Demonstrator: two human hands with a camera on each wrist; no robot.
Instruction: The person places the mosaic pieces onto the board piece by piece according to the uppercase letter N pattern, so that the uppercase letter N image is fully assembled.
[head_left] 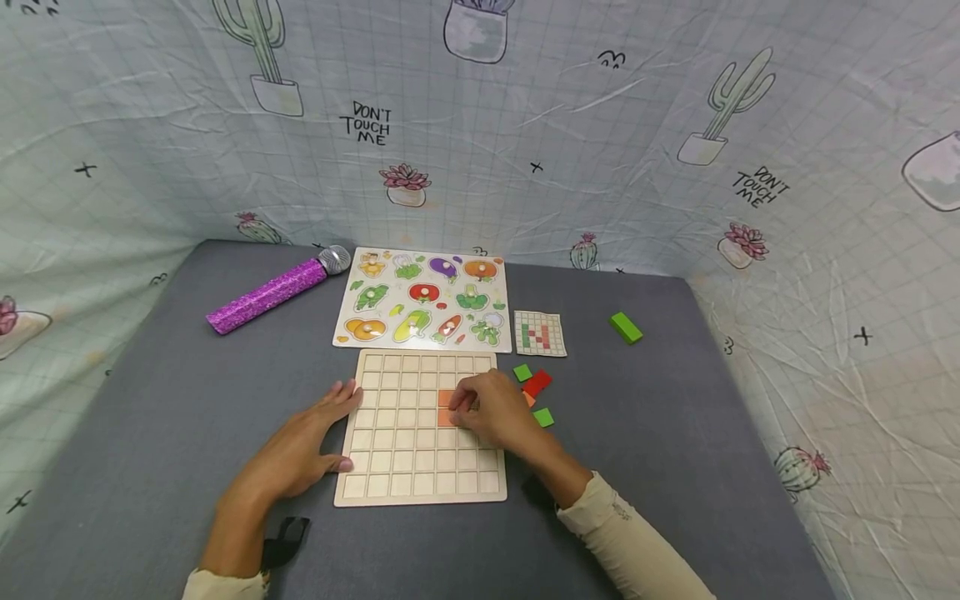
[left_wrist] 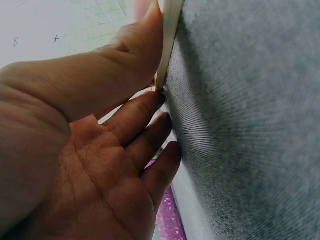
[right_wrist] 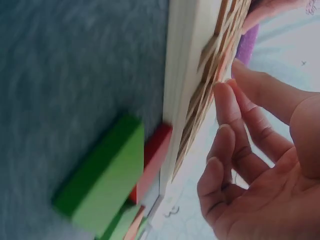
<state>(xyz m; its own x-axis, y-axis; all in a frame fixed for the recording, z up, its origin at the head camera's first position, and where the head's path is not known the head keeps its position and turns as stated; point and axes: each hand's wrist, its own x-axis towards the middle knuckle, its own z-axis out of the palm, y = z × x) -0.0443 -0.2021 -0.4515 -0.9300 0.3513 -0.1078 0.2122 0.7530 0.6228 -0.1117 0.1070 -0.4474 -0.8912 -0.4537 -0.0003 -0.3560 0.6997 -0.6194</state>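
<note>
A pale wooden grid board [head_left: 405, 450] lies on the table, its squares marked off by raised lines. Two orange square tiles [head_left: 445, 417] sit in its cells, right of the middle. My left hand [head_left: 303, 446] rests along the board's left edge with fingers and thumb spread; in the left wrist view its fingertips [left_wrist: 159, 100] touch the edge and the table. Over the orange tiles is my right hand [head_left: 491, 408], its thumb and fingertips down at the board. The right wrist view shows a small gap between thumb and index finger, and no tile is visible there.
Right of the board lie green tiles [head_left: 543, 417], a red piece [head_left: 537, 383] and an orange tile [head_left: 529, 399]. Behind are a vegetable puzzle [head_left: 390, 312], a grid card [head_left: 557, 335] and a purple glitter microphone [head_left: 266, 296]. A green block [head_left: 626, 327] lies farther right.
</note>
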